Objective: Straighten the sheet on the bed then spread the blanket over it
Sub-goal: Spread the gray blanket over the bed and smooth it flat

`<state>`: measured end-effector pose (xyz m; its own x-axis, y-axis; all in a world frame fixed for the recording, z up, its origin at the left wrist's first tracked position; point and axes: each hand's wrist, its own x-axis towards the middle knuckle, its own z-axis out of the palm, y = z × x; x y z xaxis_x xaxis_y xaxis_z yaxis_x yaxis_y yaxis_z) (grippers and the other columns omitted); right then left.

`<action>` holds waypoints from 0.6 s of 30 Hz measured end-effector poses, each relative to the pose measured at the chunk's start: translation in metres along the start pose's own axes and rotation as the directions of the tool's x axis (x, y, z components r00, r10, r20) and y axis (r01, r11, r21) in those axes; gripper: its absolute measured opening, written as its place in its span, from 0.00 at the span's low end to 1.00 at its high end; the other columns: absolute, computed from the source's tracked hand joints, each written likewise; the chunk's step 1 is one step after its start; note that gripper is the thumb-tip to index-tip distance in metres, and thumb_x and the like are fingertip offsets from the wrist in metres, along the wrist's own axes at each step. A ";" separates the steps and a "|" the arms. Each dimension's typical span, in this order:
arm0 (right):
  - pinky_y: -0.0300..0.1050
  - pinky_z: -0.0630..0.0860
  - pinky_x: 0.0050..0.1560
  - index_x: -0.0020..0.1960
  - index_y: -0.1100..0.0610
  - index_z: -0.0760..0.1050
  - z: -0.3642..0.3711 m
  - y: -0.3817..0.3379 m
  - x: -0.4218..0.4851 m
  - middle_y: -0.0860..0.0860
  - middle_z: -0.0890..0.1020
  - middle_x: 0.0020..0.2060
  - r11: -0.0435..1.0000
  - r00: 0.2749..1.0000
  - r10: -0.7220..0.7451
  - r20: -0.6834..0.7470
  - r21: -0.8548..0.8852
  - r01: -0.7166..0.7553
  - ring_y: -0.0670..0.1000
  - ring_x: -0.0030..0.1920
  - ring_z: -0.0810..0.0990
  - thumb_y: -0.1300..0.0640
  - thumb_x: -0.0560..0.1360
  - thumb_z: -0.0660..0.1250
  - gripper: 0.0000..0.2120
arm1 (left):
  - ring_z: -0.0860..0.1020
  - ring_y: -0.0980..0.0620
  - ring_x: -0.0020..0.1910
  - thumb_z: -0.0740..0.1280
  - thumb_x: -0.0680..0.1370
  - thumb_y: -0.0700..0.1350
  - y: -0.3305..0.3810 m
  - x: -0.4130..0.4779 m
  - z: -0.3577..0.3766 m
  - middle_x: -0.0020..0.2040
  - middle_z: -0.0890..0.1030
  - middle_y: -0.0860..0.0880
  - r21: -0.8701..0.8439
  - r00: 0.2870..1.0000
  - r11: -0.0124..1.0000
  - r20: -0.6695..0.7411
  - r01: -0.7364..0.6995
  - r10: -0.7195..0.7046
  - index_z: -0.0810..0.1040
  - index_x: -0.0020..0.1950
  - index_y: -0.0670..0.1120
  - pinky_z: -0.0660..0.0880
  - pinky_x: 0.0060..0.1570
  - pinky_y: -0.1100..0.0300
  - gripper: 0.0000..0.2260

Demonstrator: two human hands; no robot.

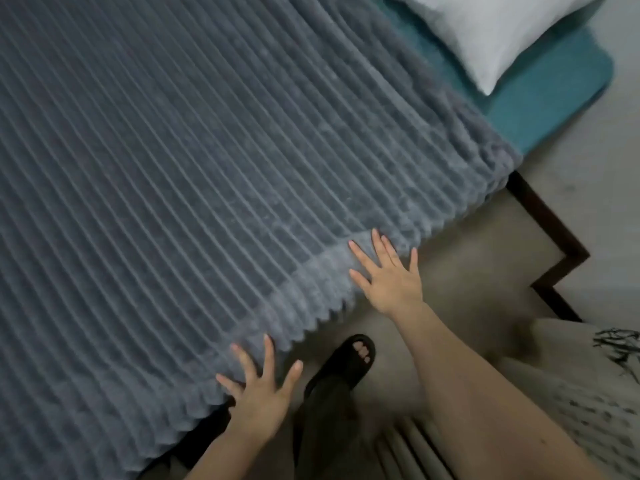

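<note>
The blanket (207,168) lies spread on the bed (540,109), ahead of the left grip (259,386) and right grip (391,275). Both grips are released and splayed, pressing its near edge. It looks soft and limp, so pinch that edge.

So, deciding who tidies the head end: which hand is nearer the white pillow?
Right. The right hand lies flat on the edge of the grey ribbed blanket, below the white pillow; the left hand rests further down that edge.
</note>
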<state>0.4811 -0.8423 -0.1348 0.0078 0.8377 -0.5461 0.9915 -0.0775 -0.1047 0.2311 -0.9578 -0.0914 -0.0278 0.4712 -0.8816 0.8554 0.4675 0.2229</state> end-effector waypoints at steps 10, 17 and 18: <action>0.65 0.28 0.69 0.75 0.39 0.33 -0.077 0.119 0.055 0.47 0.36 0.77 0.965 0.976 0.214 -0.035 -0.150 -0.217 0.52 0.78 0.39 0.38 0.81 0.42 0.27 | 0.28 0.40 0.73 0.46 0.64 0.81 0.175 0.036 -0.008 0.72 0.39 0.69 -0.268 0.968 0.952 0.163 -0.145 0.193 0.45 0.72 0.74 0.38 0.73 0.39 0.38; 0.66 0.51 0.73 0.79 0.53 0.45 -0.137 0.195 0.116 0.52 0.48 0.79 0.892 0.910 0.408 -0.075 0.245 -0.380 0.55 0.78 0.49 0.48 0.80 0.59 0.34 | 0.62 0.64 0.71 0.48 0.67 0.77 0.222 0.065 -0.037 0.75 0.60 0.66 -0.439 0.986 0.883 -0.052 -0.168 0.161 0.58 0.75 0.65 0.59 0.69 0.64 0.38; 0.65 0.52 0.73 0.78 0.54 0.48 -0.144 0.205 0.129 0.54 0.53 0.77 0.875 0.898 0.434 -0.075 0.273 -0.400 0.57 0.76 0.53 0.48 0.79 0.61 0.34 | 0.65 0.65 0.69 0.47 0.68 0.76 0.231 0.073 -0.047 0.75 0.62 0.65 -0.427 0.984 0.888 -0.122 -0.173 0.133 0.60 0.76 0.62 0.61 0.66 0.67 0.39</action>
<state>0.7038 -0.6727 -0.1070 0.4468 0.7592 -0.4733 0.8289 -0.5503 -0.1003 0.4028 -0.7802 -0.0853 0.0238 0.6169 -0.7867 0.5432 0.6527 0.5282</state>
